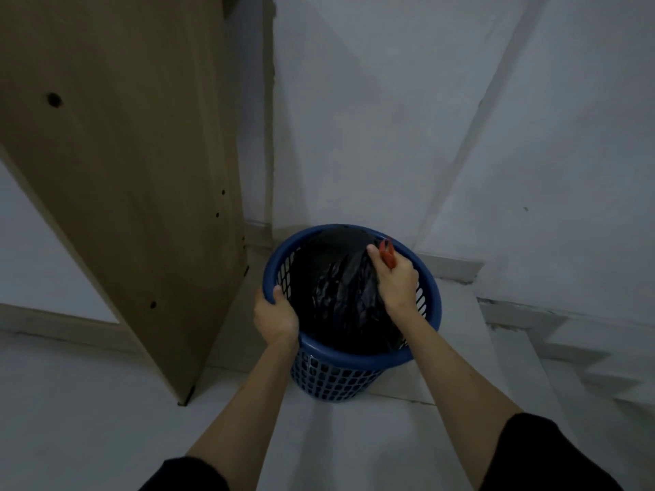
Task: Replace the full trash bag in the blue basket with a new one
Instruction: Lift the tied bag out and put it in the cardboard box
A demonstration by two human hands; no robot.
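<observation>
Blue plastic mesh forms the basket [354,363], which is stood on the floor [106,419] beside a leaning wooden board [124,171]; its near-left rim is gripped by the curled fingers of the left hand [274,313]. Just under the fingers [372,250] of the right hand [397,278], which are closed around a red clip [388,255], the black trash bag [336,288] is seen inside the basket.

One blue basket [354,359] of lattice plastic. One black trash bag [336,295] inside it. One red clothespin [388,255]. Two bare hands: one left hand [274,313] and one right hand [395,278]. One tall wooden board [124,171], bearing at least six small dark holes. Two dark sleeves, one on each upper arm, at the lower edge.
</observation>
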